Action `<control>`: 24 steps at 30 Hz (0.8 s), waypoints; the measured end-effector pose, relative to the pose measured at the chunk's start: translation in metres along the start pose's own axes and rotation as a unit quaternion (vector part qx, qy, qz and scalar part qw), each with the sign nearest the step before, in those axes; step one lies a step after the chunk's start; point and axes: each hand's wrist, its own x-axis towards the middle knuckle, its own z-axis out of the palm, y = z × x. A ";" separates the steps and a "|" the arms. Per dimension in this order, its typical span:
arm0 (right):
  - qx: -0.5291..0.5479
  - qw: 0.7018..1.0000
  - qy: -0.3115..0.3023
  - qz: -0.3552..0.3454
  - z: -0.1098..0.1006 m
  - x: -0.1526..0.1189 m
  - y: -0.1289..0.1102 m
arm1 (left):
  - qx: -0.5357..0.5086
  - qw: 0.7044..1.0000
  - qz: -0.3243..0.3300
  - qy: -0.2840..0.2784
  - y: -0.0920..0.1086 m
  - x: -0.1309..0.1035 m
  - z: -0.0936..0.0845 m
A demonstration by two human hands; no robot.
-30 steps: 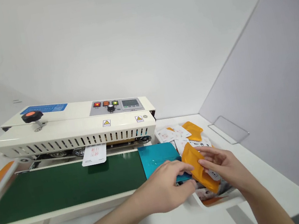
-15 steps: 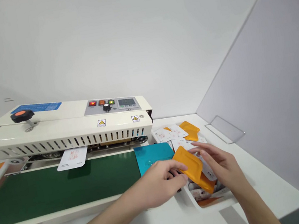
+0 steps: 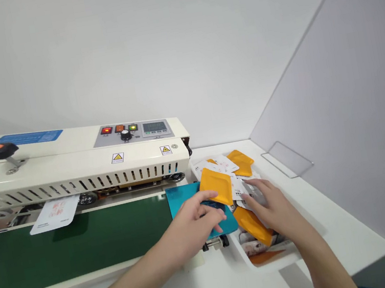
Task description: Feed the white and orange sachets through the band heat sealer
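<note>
My left hand [image 3: 196, 220] is closed on an orange packet [image 3: 218, 184], its fingers at the packet's lower edge. The packet is tilted over the end of a blue-green plate [image 3: 178, 201] at the conveyor. My right hand [image 3: 272, 207] reaches into a white bin [image 3: 248, 258], thumb and fingers apart, touching white printed packets [image 3: 238, 188]. Part of those packets is hidden under the fingers. Another orange packet [image 3: 254, 226] lies in the bin beside my right thumb, and one more orange packet [image 3: 241, 161] rests at the back.
A cream band sealer [image 3: 70, 168] with lit buttons stands at left, above a green conveyor belt [image 3: 119, 234]. One white packet [image 3: 56, 213] sticks out from the sealer over the belt. A wire stand [image 3: 288, 159] is on the white table by the right wall.
My left hand has lifted the orange packet up and left, away from my right hand. The white packet at the sealer has travelled left. The view has shifted slightly.
</note>
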 end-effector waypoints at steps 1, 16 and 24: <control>-0.001 1.000 -0.006 -0.005 0.000 0.000 0.000 | -0.007 1.000 0.000 0.004 -0.001 0.001 -0.001; 0.027 0.994 -0.100 -0.030 -0.002 -0.003 -0.003 | -0.023 1.000 -0.005 0.003 -0.004 0.002 -0.002; -0.017 0.999 -0.045 -0.016 0.002 -0.002 0.006 | -0.040 0.999 -0.004 0.004 -0.005 0.003 -0.002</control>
